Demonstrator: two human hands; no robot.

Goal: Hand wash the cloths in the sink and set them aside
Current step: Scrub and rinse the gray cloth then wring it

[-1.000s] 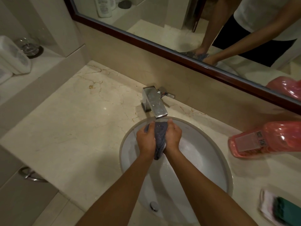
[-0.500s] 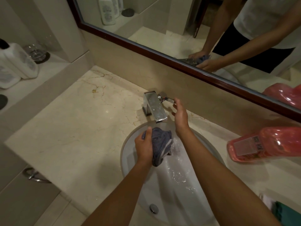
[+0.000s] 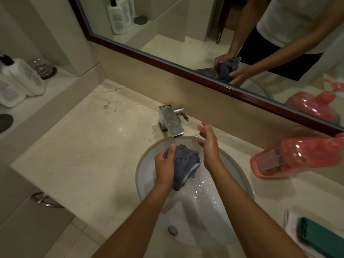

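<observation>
My left hand grips a bunched grey-blue cloth over the white oval sink, just below the chrome faucet. Water runs from the spout onto the cloth's top edge and ripples in the basin. My right hand hovers beside the cloth on its right, fingers straight and spread, holding nothing. It is between the faucet lever and the cloth, touching neither. A green cloth lies folded on a white one at the counter's right front.
A pink bottle lies on its side on the marble counter right of the sink. White pump bottles and a glass stand on the left ledge. The mirror runs behind the faucet. The drain is at the basin's front.
My right hand let go of the cloth, reached to the faucet lever, then drew back toward the cloth. Water now runs from the spout. My left hand kept hold of the cloth.
</observation>
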